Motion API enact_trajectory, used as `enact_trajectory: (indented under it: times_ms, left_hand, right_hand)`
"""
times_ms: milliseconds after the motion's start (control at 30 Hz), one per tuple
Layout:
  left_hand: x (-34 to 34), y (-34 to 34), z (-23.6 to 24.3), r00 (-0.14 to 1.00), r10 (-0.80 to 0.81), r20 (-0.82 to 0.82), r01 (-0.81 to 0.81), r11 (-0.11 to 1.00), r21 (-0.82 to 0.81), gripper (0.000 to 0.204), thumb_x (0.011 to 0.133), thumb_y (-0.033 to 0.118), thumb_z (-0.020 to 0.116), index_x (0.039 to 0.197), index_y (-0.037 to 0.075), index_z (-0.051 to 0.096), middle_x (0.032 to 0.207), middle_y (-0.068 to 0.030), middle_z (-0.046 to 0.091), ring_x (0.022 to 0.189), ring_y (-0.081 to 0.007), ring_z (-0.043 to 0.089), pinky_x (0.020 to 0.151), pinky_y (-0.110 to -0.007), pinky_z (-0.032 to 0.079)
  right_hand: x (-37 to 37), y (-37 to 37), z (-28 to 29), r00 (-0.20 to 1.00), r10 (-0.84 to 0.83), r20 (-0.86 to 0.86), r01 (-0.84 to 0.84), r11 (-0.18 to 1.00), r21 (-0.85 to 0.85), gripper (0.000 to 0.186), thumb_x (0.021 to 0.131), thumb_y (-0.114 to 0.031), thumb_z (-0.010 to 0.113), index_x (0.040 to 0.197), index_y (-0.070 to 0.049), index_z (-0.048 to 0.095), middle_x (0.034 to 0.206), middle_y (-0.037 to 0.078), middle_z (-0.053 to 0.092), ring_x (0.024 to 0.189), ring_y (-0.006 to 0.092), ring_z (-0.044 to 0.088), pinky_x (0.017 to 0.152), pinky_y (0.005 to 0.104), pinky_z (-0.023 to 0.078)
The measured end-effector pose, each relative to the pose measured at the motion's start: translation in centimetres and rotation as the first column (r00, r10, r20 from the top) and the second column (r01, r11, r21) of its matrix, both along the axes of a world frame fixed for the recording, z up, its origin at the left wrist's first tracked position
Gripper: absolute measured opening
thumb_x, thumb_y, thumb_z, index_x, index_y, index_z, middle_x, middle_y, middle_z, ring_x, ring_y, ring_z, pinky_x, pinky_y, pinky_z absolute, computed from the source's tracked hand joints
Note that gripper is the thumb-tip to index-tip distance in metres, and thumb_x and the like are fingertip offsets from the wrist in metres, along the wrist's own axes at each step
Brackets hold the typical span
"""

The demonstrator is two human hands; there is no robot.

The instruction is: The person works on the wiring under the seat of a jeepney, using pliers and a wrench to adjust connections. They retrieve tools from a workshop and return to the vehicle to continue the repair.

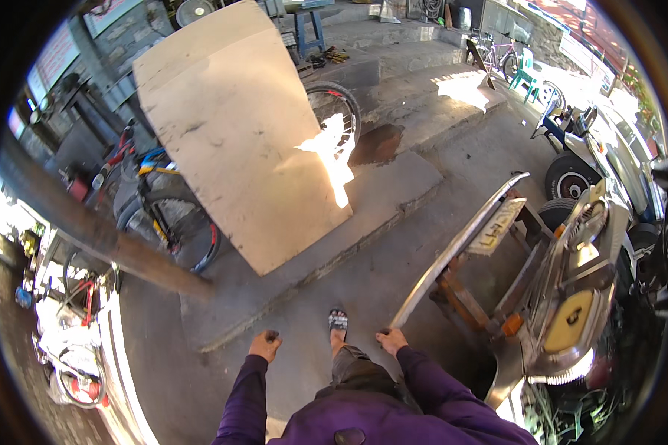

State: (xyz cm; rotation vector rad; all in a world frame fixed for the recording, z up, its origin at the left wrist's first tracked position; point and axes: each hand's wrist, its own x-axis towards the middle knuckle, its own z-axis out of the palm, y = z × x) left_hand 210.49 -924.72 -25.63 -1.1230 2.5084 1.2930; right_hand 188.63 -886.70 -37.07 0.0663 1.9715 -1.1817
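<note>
My left hand [265, 345] is held out in front of me over the grey floor, its fingers curled together. A small dark patch shows at its fingertips; what it holds, if anything, is too small to name. My right hand [391, 341] is closed as well, right by the near end of a long curved metal bumper [432, 276]. I cannot tell whether its fingers touch the bumper or hold something small. A yellowish plate [497, 226] is fixed on the bumper, and rusty brackets [462, 300] stand behind it.
A large tan board [237, 141] leans on the low concrete step [349, 248], with bicycles [178, 215] behind it. A slanting metal post [119, 248] stands at left. The vehicle's front [571, 311] and wheel [570, 178] are at right. Green chairs [525, 76] stand farther back.
</note>
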Motion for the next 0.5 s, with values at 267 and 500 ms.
enact_trajectory:
  times_ms: [267, 500]
  left_hand:
    - [-10.2, -16.3, -5.6, 0.854, -0.055, 0.517, 0.005, 0.995, 0.099, 0.03, 0.083, 0.028, 0.069, 0.098, 0.003, 0.077, 0.107, -0.0223, 0.075, 0.101, -0.0363, 0.072, 0.091, -0.047, 0.055]
    - [-36.5, -26.3, -6.5, 0.84, -0.279, 0.466, 0.272, 0.959, 0.083, 0.031, 0.084, 0.027, 0.075, 0.099, 0.001, 0.076, 0.102, -0.0212, 0.075, 0.096, -0.0344, 0.073, 0.087, -0.043, 0.057]
  right_hand:
    - [-19.7, -7.9, 6.8, 0.893, 0.371, -0.255, -0.327, 0.924, 0.198, 0.046, 0.09, -0.039, 0.066, 0.115, -0.001, 0.073, 0.115, 0.026, 0.071, 0.112, 0.0429, 0.066, 0.098, 0.0467, 0.052]
    - [-38.5, -12.8, 7.3, 0.985, 0.021, -0.169, 0.005, 0.989, 0.151, 0.05, 0.092, -0.043, 0.065, 0.11, 0.003, 0.073, 0.11, 0.029, 0.071, 0.108, 0.0425, 0.068, 0.094, 0.0472, 0.053]
